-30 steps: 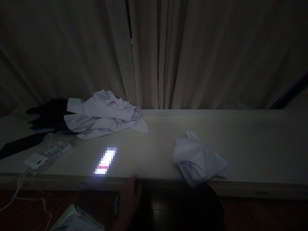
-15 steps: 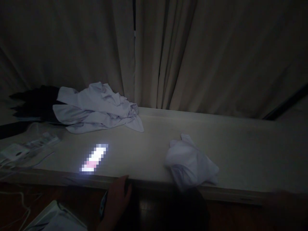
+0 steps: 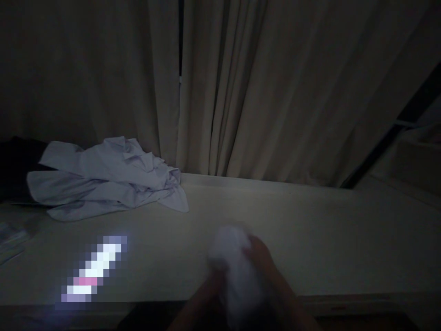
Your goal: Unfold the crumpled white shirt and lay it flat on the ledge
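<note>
Down at the near edge of the surface [image 3: 310, 239], both hands close on a small bundle of white cloth [image 3: 234, 262], blurred in the dim light. On one side of it the right hand [image 3: 267, 269] has its fingers wrapped over the bundle; on the other the left hand [image 3: 203, 294] presses in from below, though how tightly it grips is hard to make out. Toward the near left corner lies a lit phone [image 3: 94, 269], well apart from the hands. Farther back, by the left far edge, sits a crumpled pale shirt [image 3: 103, 179], partly over dark clothing [image 3: 17, 161]. Behind everything hang closed curtains [image 3: 241, 92].
</note>
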The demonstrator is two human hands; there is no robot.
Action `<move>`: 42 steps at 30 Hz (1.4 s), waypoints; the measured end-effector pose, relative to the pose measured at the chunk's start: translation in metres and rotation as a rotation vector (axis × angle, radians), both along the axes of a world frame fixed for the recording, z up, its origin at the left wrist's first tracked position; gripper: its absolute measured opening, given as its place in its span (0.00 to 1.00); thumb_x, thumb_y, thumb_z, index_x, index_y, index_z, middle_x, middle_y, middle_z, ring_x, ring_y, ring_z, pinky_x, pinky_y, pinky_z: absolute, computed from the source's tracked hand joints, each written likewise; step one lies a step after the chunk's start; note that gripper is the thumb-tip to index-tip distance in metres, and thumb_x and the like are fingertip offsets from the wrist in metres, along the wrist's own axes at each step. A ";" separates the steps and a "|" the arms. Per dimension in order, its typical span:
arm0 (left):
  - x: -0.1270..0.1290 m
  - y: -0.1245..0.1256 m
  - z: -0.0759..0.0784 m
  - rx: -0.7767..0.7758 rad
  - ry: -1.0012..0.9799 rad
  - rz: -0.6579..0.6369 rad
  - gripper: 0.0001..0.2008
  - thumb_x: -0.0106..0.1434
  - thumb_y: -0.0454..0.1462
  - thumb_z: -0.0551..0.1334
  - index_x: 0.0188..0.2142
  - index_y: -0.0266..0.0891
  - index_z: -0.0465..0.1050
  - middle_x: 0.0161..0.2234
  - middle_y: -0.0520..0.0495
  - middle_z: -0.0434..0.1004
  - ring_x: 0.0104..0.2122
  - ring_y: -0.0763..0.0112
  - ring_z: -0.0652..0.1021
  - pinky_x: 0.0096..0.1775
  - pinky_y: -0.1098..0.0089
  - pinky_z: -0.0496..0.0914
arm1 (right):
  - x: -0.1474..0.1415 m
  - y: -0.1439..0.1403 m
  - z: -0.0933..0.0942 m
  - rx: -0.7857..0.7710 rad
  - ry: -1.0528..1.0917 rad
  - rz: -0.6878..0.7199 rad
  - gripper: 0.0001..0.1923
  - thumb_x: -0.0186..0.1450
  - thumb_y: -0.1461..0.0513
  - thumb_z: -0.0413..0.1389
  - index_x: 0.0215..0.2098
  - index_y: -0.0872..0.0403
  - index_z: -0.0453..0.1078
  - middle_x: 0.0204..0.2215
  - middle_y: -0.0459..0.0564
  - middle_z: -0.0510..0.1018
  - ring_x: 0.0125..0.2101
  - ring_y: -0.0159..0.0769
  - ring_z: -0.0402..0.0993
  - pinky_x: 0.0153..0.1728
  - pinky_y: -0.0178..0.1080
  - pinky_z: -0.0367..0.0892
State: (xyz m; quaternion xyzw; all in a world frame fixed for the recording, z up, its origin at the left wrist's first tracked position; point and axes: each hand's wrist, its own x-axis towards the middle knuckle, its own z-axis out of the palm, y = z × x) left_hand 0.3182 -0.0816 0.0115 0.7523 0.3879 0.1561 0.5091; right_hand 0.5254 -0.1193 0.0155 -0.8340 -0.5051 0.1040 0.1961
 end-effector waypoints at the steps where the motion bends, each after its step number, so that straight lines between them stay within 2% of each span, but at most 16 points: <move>1: 0.001 0.008 0.005 -0.004 -0.015 0.020 0.22 0.60 0.50 0.57 0.50 0.41 0.68 0.51 0.40 0.72 0.51 0.62 0.73 0.52 0.54 0.67 | -0.001 0.006 0.019 0.051 -0.001 0.045 0.18 0.57 0.59 0.52 0.45 0.54 0.70 0.46 0.56 0.76 0.48 0.42 0.71 0.49 0.41 0.64; 6: -0.024 0.073 0.052 -0.002 -0.113 0.219 0.23 0.59 0.52 0.54 0.43 0.37 0.71 0.41 0.38 0.78 0.41 0.59 0.78 0.41 0.57 0.74 | 0.011 0.019 0.148 0.426 -0.017 0.019 0.08 0.59 0.56 0.51 0.32 0.52 0.66 0.24 0.44 0.71 0.26 0.33 0.66 0.29 0.36 0.63; 8: -0.037 0.091 0.079 0.004 -0.166 0.288 0.25 0.60 0.52 0.50 0.46 0.37 0.67 0.38 0.41 0.78 0.34 0.63 0.79 0.34 0.60 0.75 | 0.011 0.006 0.188 0.669 -0.044 0.027 0.10 0.58 0.54 0.54 0.30 0.52 0.65 0.30 0.46 0.72 0.31 0.35 0.68 0.33 0.37 0.64; 10: -0.051 0.092 0.097 0.075 -0.244 0.332 0.23 0.60 0.50 0.52 0.46 0.37 0.66 0.37 0.44 0.77 0.33 0.66 0.79 0.35 0.62 0.75 | 0.005 -0.017 0.202 0.838 -0.066 0.001 0.12 0.57 0.52 0.56 0.28 0.52 0.65 0.40 0.50 0.73 0.40 0.38 0.70 0.40 0.39 0.65; 12: -0.067 0.075 0.095 0.208 -0.207 0.311 0.20 0.58 0.48 0.55 0.45 0.38 0.68 0.38 0.44 0.77 0.37 0.65 0.78 0.40 0.62 0.74 | 0.000 -0.046 0.181 0.802 0.021 -0.128 0.12 0.58 0.51 0.55 0.29 0.51 0.65 0.37 0.49 0.75 0.36 0.37 0.71 0.35 0.37 0.66; 15: -0.097 0.041 0.055 0.325 0.055 0.182 0.15 0.57 0.45 0.56 0.41 0.41 0.72 0.43 0.43 0.77 0.43 0.62 0.76 0.48 0.61 0.70 | 0.006 -0.093 0.098 0.436 0.147 -0.151 0.15 0.59 0.51 0.51 0.37 0.51 0.66 0.28 0.47 0.75 0.26 0.37 0.71 0.28 0.38 0.67; 18: -0.132 0.021 0.001 0.242 0.281 0.134 0.16 0.60 0.42 0.50 0.40 0.41 0.73 0.43 0.42 0.78 0.45 0.62 0.76 0.49 0.61 0.69 | 0.027 -0.136 0.011 0.078 0.195 -0.060 0.27 0.55 0.58 0.50 0.54 0.54 0.61 0.35 0.53 0.78 0.38 0.44 0.75 0.39 0.44 0.70; 21: -0.159 0.018 -0.025 0.175 0.360 0.160 0.20 0.61 0.41 0.49 0.49 0.40 0.69 0.47 0.42 0.77 0.47 0.62 0.76 0.48 0.63 0.69 | 0.037 -0.157 -0.025 -0.003 0.070 0.037 0.27 0.55 0.62 0.47 0.53 0.57 0.64 0.50 0.61 0.73 0.51 0.45 0.69 0.53 0.46 0.64; 24: -0.163 0.019 -0.015 0.211 0.365 0.154 0.27 0.63 0.43 0.47 0.60 0.38 0.57 0.53 0.39 0.72 0.51 0.61 0.74 0.50 0.62 0.67 | 0.014 -0.144 -0.016 -0.038 -0.099 0.201 0.27 0.57 0.63 0.47 0.56 0.55 0.64 0.56 0.59 0.67 0.58 0.46 0.61 0.59 0.49 0.57; 27: -0.152 0.018 -0.001 0.230 0.482 0.119 0.31 0.63 0.42 0.48 0.64 0.36 0.48 0.50 0.36 0.75 0.48 0.60 0.76 0.48 0.60 0.68 | -0.037 -0.111 -0.010 -0.044 -0.182 0.385 0.31 0.57 0.64 0.50 0.60 0.53 0.59 0.61 0.56 0.63 0.61 0.46 0.56 0.61 0.51 0.54; 30: -0.145 0.017 -0.004 0.289 0.609 0.092 0.25 0.62 0.39 0.48 0.58 0.37 0.60 0.48 0.36 0.76 0.48 0.59 0.76 0.48 0.60 0.67 | -0.087 -0.081 -0.026 -0.096 -0.191 0.495 0.34 0.54 0.66 0.53 0.60 0.54 0.59 0.58 0.59 0.66 0.59 0.50 0.60 0.58 0.54 0.56; 33: -0.149 0.021 -0.016 0.340 0.627 0.082 0.19 0.64 0.36 0.46 0.49 0.42 0.69 0.49 0.39 0.76 0.50 0.62 0.75 0.50 0.61 0.66 | -0.104 -0.067 -0.033 -0.194 -0.123 0.448 0.23 0.55 0.68 0.50 0.49 0.53 0.71 0.46 0.58 0.77 0.49 0.48 0.71 0.53 0.52 0.63; 35: -0.158 0.026 -0.018 0.345 0.642 0.086 0.19 0.64 0.35 0.44 0.47 0.43 0.70 0.46 0.41 0.77 0.48 0.63 0.76 0.49 0.62 0.66 | -0.090 -0.064 -0.016 -0.115 -0.045 0.355 0.22 0.56 0.69 0.47 0.45 0.53 0.73 0.46 0.56 0.77 0.48 0.44 0.72 0.53 0.47 0.63; 37: -0.168 0.033 -0.012 0.341 0.692 0.100 0.19 0.63 0.34 0.44 0.48 0.41 0.69 0.44 0.40 0.78 0.47 0.62 0.77 0.47 0.62 0.67 | -0.061 -0.062 0.019 0.089 0.036 0.217 0.23 0.58 0.66 0.46 0.50 0.53 0.69 0.48 0.54 0.76 0.48 0.40 0.71 0.51 0.43 0.64; 40: -0.181 0.047 0.013 0.352 0.700 0.201 0.19 0.63 0.34 0.44 0.47 0.39 0.68 0.42 0.40 0.79 0.43 0.60 0.78 0.43 0.63 0.68 | -0.005 -0.057 0.078 0.346 0.106 0.002 0.20 0.61 0.59 0.44 0.48 0.52 0.67 0.38 0.52 0.78 0.38 0.40 0.74 0.41 0.41 0.68; 42: -0.185 0.057 0.035 0.383 0.624 0.318 0.19 0.64 0.38 0.42 0.48 0.38 0.66 0.39 0.40 0.79 0.40 0.61 0.78 0.41 0.64 0.68 | 0.030 -0.054 0.103 0.452 0.050 -0.183 0.19 0.60 0.55 0.45 0.45 0.53 0.68 0.36 0.52 0.78 0.37 0.41 0.73 0.40 0.42 0.67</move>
